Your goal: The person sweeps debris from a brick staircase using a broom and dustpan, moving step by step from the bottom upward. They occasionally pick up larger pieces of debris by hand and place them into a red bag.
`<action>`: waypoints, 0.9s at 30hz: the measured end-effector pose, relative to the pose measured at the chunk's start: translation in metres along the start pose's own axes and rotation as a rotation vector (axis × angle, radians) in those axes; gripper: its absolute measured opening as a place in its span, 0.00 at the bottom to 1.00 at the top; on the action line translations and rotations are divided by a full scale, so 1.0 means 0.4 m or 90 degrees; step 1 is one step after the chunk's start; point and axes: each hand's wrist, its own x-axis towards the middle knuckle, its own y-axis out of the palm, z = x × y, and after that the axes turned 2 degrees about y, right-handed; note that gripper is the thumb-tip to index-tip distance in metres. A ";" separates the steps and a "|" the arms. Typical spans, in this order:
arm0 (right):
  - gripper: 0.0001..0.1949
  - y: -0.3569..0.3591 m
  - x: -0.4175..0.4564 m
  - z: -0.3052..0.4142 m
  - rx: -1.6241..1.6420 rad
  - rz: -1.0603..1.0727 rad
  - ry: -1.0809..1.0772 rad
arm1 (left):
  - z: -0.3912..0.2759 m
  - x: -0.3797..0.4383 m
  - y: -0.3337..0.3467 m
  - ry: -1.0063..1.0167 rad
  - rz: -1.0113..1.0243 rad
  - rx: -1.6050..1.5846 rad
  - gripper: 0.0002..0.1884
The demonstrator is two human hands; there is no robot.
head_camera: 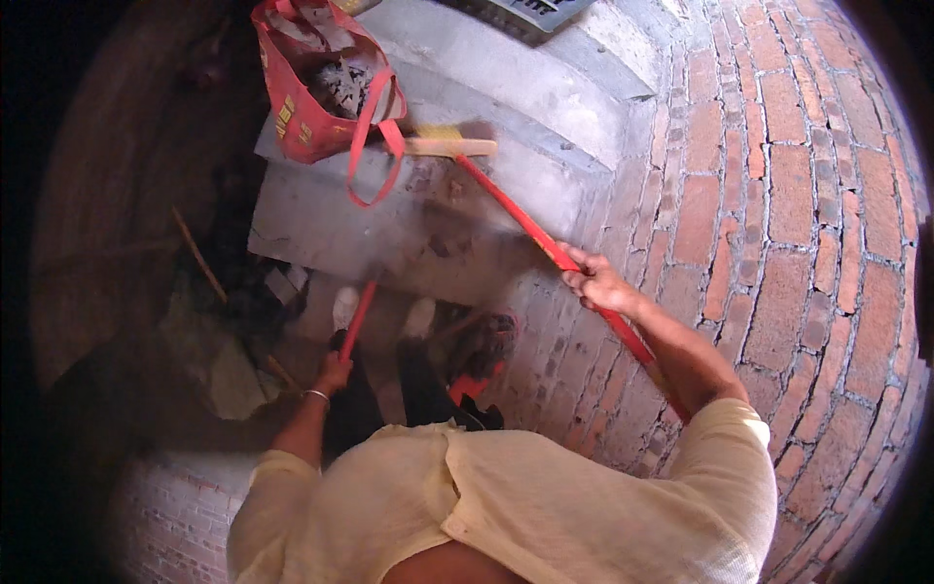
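My right hand [595, 281] grips the red handle of a push broom [511, 208], whose pale block rests on a concrete stair step [321, 212]. The broom's bristles are blurred and lie on the step's far side. In my left hand [336, 371] is a second red handle [359, 321]; its far end is lost in a dusty blur at the step's near edge, so I cannot tell what tool it belongs to. A red bag [314, 135] with debris inside stands on the steps beside the broom head, its strap hanging over the step.
A brick wall [788, 219] rises along the right side of the stairs. Higher up lies a dark plastic crate [543, 14]. Below the step, near my feet, are a red-edged dark container or bag [485, 343] and a thin stick [201, 255] in the dark area at left.
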 end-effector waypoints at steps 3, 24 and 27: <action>0.27 -0.021 -0.048 0.085 -0.078 0.013 0.002 | 0.044 -0.007 -0.005 0.059 -0.081 0.005 0.15; 0.23 -0.034 -0.108 -0.122 0.201 -0.101 0.094 | -0.051 -0.082 -0.001 0.026 -0.073 -0.075 0.07; 0.23 -0.014 -0.108 -0.188 0.214 -0.187 0.090 | -0.023 -0.052 0.008 0.000 -0.044 -0.119 0.07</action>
